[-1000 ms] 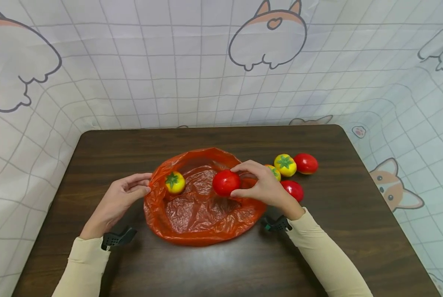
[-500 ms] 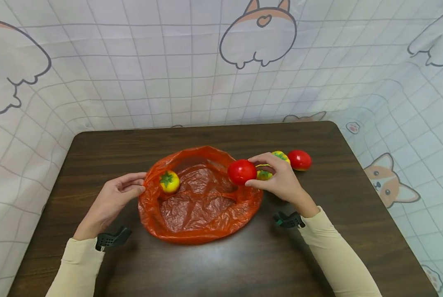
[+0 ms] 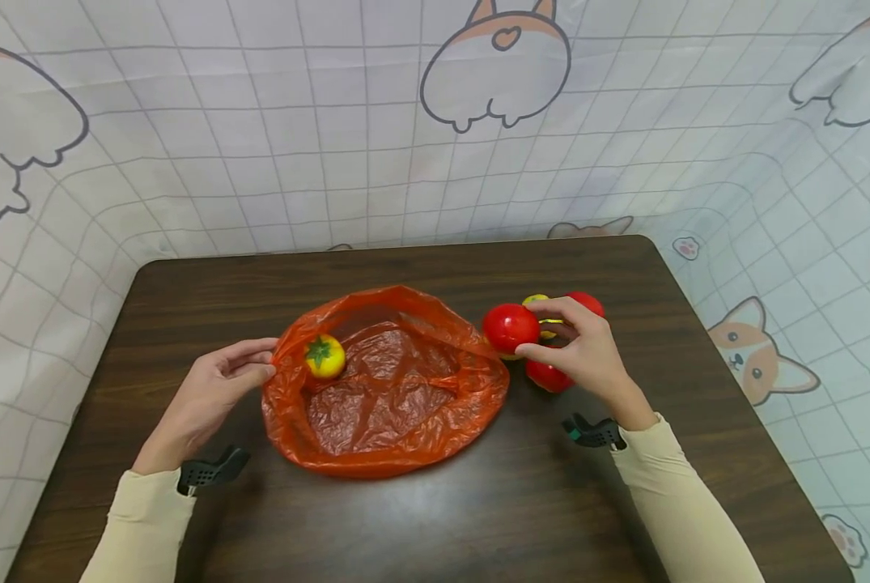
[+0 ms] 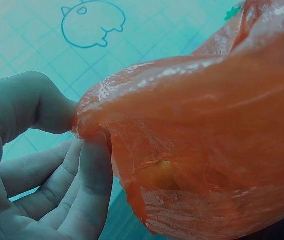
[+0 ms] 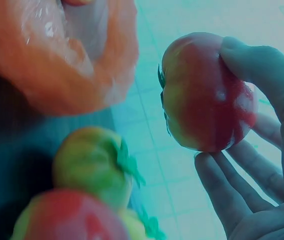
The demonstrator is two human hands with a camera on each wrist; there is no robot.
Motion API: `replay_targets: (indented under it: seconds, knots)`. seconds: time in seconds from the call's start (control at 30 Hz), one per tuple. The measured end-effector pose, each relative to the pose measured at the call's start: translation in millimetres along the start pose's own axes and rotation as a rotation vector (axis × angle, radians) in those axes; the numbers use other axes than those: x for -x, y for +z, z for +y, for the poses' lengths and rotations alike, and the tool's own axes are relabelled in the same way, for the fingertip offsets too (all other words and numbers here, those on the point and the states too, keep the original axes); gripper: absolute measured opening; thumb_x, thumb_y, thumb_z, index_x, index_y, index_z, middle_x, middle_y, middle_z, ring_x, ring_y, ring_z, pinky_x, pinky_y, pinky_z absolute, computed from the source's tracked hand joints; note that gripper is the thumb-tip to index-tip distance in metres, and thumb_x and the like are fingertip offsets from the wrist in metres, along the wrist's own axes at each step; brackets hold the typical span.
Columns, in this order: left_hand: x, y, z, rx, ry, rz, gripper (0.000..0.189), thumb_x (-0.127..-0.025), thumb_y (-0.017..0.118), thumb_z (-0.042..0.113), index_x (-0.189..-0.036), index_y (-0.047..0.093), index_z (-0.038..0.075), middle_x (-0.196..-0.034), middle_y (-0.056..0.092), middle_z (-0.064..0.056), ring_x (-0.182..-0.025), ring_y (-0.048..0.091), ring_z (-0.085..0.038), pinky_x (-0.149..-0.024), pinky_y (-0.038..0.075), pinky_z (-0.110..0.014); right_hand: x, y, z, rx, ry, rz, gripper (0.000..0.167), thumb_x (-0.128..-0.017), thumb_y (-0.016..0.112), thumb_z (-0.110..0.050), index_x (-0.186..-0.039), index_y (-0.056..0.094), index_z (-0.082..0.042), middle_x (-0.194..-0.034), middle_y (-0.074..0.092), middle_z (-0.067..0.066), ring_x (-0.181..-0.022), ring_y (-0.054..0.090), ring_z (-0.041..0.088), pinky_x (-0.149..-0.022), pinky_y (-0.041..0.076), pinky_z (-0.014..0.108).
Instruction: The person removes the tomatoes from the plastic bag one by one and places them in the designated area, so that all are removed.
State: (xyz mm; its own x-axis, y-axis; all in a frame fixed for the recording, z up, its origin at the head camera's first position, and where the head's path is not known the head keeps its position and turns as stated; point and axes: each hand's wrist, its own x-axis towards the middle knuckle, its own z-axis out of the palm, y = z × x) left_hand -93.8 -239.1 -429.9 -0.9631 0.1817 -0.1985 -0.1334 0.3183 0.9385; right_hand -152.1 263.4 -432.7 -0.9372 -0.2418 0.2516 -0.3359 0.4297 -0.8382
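Note:
An orange-red plastic bag [image 3: 376, 389] lies spread with its mouth up. My left hand [image 3: 212, 397] pinches its left rim between thumb and fingers, as the left wrist view also shows. Inside the bag, by that rim, is a yellow tomato [image 3: 325, 356] with a green calyx. My right hand [image 3: 587, 348] grips a red tomato [image 3: 511, 327], raised just past the bag's right edge. In the right wrist view, thumb and fingertips press on opposite sides of this red tomato [image 5: 207, 92]. Below it sit a second red tomato [image 3: 548, 376] and a yellow-green one [image 5: 92, 165].
Behind the right hand are another red tomato [image 3: 586, 303] and a yellow one [image 3: 536, 300], partly hidden by the fingers. Everything stands on a dark wooden table [image 3: 405, 526]. A white gridded cloth [image 3: 333, 146] with cartoon dogs hangs around its far and side edges.
My right hand has carried the red tomato rightward, from over the bag to beside the other tomatoes. My left hand keeps its pinch on the rim. The head view has shifted slightly.

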Motion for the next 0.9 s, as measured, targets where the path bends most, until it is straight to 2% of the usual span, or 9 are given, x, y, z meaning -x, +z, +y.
replay_targets:
  seconds: [0.1, 0.2, 0.33, 0.47, 0.67, 0.9]
  knots:
    - [0.0, -0.1, -1.0, -0.004, -0.006, 0.002, 0.055, -0.104, 0.063, 0.030, -0.150, 0.048, 0.003, -0.119, 0.068, 0.009, -0.108, 0.068, -0.002, -0.094, 0.058, -0.015, 5.8, -7, 6, -0.001, 0.032, 0.041, 0.052, -0.079, 0.090, -0.011, -0.127, 0.068, -0.012, -0.126, 0.066, 0.005, -0.104, 0.071, 0.004, -0.096, 0.057, 0.016]
    - [0.2, -0.3, -1.8, -0.010, -0.011, 0.002, 0.056, -0.104, 0.062, 0.031, -0.150, 0.048, 0.003, -0.119, 0.068, 0.010, -0.108, 0.068, -0.003, -0.094, 0.058, -0.016, 11.6, -13, 11, -0.009, 0.054, 0.084, 0.051, -0.080, 0.089, -0.011, -0.127, 0.068, -0.013, -0.125, 0.065, 0.005, -0.101, 0.071, 0.001, -0.094, 0.056, 0.012]
    - [0.4, -0.2, -2.5, -0.011, -0.011, 0.005, 0.056, -0.104, 0.062, 0.031, -0.151, 0.047, 0.003, -0.119, 0.068, 0.010, -0.108, 0.068, -0.003, -0.094, 0.058, -0.015, 17.6, -21, 19, -0.016, 0.057, 0.137, 0.052, -0.080, 0.089, -0.010, -0.128, 0.068, -0.013, -0.128, 0.066, 0.006, -0.102, 0.070, -0.001, -0.094, 0.056, 0.011]
    - [0.3, 0.5, -2.9, -0.005, -0.014, 0.008, 0.057, -0.104, 0.062, 0.030, -0.151, 0.046, 0.003, -0.119, 0.068, 0.011, -0.108, 0.068, -0.002, -0.093, 0.058, -0.015, 22.3, -28, 27, 0.029, 0.075, 0.189, 0.054, -0.082, 0.088, -0.013, -0.131, 0.066, -0.017, -0.132, 0.067, 0.005, -0.108, 0.067, -0.004, -0.094, 0.055, 0.010]
    - [1.0, 0.2, -4.2, -0.002, -0.017, 0.014, 0.057, -0.104, 0.062, 0.029, -0.151, 0.046, 0.002, -0.118, 0.068, 0.013, -0.107, 0.068, -0.001, -0.092, 0.058, -0.015, 29.1, -33, 37, 0.054, 0.095, 0.265, 0.055, -0.083, 0.087, -0.012, -0.133, 0.066, -0.015, -0.131, 0.067, 0.007, -0.109, 0.065, -0.008, -0.094, 0.052, 0.007]
    - [1.6, -0.6, -6.1, -0.009, -0.021, 0.029, 0.057, -0.104, 0.063, 0.028, -0.151, 0.046, 0.001, -0.116, 0.068, 0.016, -0.106, 0.068, 0.001, -0.090, 0.058, -0.013, 39.7, -34, 48, 0.072, 0.159, 0.322, 0.055, -0.083, 0.087, -0.016, -0.134, 0.065, -0.015, -0.131, 0.067, 0.004, -0.109, 0.063, -0.010, -0.094, 0.051, 0.004]
